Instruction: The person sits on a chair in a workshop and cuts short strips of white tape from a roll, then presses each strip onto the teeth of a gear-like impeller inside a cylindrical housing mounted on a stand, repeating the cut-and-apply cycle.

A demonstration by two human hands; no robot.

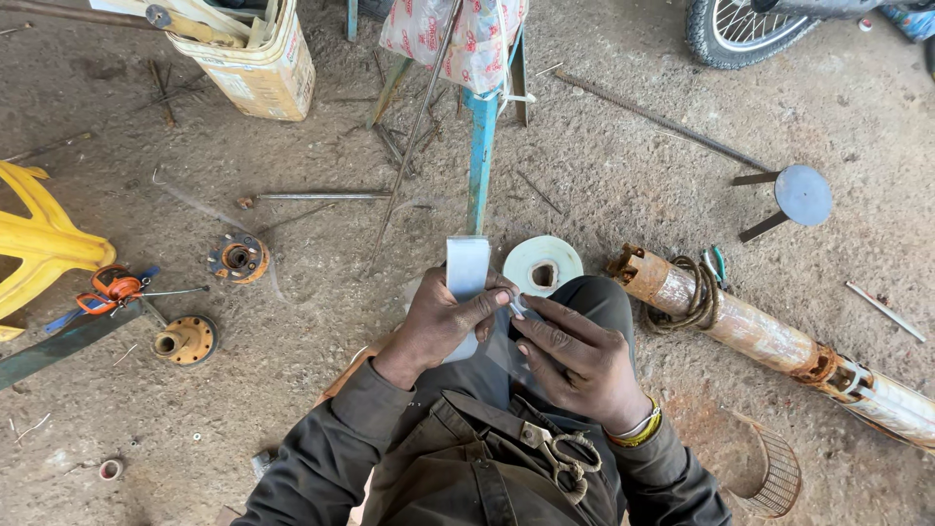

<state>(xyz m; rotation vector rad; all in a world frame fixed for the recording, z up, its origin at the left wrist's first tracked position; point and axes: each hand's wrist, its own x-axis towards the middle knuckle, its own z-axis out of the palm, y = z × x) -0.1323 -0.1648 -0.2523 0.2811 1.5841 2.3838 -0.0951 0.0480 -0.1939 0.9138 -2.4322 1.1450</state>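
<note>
From the head view, the person is gripping a pale roll of tape [467,269] in the left hand [443,326], above the knee, while the right hand [575,360] is pinching its clear free end [516,310]. The tape looks light, thin, limp and sticky, best held by the roll's rim and the strip's edge. A larger white roll [542,265] is lying just behind. A cream printed jerrycan [255,60] is standing upper left; a red-and-white printed bag [458,39] is hanging at top centre.

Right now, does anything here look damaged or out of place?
Yes: the long cylinder lying on the dirt beside the person's right hand is heavily rusted. Scissors hang from the jacket. The left hand grips a tape roll.
</note>
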